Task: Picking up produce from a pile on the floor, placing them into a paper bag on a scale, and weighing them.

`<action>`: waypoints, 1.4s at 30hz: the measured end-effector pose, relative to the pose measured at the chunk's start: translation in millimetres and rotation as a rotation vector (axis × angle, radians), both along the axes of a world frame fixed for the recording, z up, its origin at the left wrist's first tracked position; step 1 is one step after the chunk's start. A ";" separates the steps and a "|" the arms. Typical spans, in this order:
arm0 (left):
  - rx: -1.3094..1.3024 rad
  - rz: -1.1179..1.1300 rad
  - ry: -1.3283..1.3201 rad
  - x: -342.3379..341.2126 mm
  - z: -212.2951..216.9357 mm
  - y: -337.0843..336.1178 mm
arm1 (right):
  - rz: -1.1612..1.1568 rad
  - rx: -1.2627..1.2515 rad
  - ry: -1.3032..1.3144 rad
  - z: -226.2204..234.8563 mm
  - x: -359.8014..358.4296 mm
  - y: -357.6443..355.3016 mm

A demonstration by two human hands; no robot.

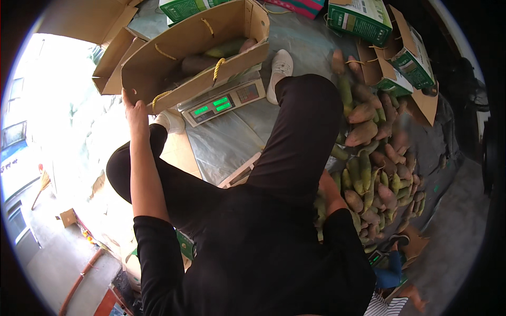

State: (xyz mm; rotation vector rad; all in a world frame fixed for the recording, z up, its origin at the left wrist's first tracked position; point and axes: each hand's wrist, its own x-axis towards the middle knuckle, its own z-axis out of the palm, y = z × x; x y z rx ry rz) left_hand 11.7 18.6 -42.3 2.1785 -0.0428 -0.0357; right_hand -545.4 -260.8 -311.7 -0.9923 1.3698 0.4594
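Observation:
My left hand grips the near left corner of an open cardboard box, a finger laid along its outside. The box has yellow rope handles and stands on a digital scale with lit green displays. Inside lie a few long vegetables, reddish-brown and green; the box wall partly hides them. My right hand reaches down beside my right thigh at the edge of a heap of reddish-brown and green root vegetables. Its fingers are hidden, so I cannot see whether it holds one.
Green and white cartons stand at the far right, with open boxes beside the heap. Plastic sheeting covers the floor. Another person's blue-clad limb shows at the lower right, near a second lit scale. A broom is at left.

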 end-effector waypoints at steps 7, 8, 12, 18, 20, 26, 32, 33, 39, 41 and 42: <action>0.047 0.022 -0.016 2.2 -7.6 3.6 | -0.009 0.059 -0.084 135.3 48.5 -44.2; 0.035 0.008 -0.019 1.8 -6.7 3.9 | -0.065 -0.050 -0.108 149.8 56.8 -51.0; 0.065 0.048 -0.005 -0.4 0.2 10.4 | 0.048 -0.361 -0.219 216.7 117.5 -89.6; 0.020 0.006 -0.035 5.7 -12.0 8.5 | 0.312 -0.672 -0.544 315.7 216.9 -149.3; 0.026 0.018 -0.048 4.5 -9.9 10.7 | 0.467 -0.752 -0.647 353.7 260.9 -146.1; 0.031 0.010 -0.107 12.7 -25.3 27.9 | 0.882 -0.749 -0.810 409.4 382.7 -107.0; -0.011 -0.017 -0.077 12.7 -21.7 13.0 | 1.058 -0.977 -0.739 404.5 434.9 -62.7; -0.015 -0.016 -0.061 11.6 -20.7 10.8 | 1.044 -1.157 -0.776 400.8 428.1 -59.6; -0.288 -0.082 -0.011 30.9 -40.4 34.3 | 0.703 -1.061 -0.746 323.5 354.8 -123.8; -0.226 -0.050 0.003 33.1 -39.8 35.7 | 0.599 -1.020 -0.632 285.4 297.1 -149.1; -0.191 -0.071 0.011 36.5 -42.6 29.7 | 0.551 -1.033 -0.588 263.7 260.0 -165.2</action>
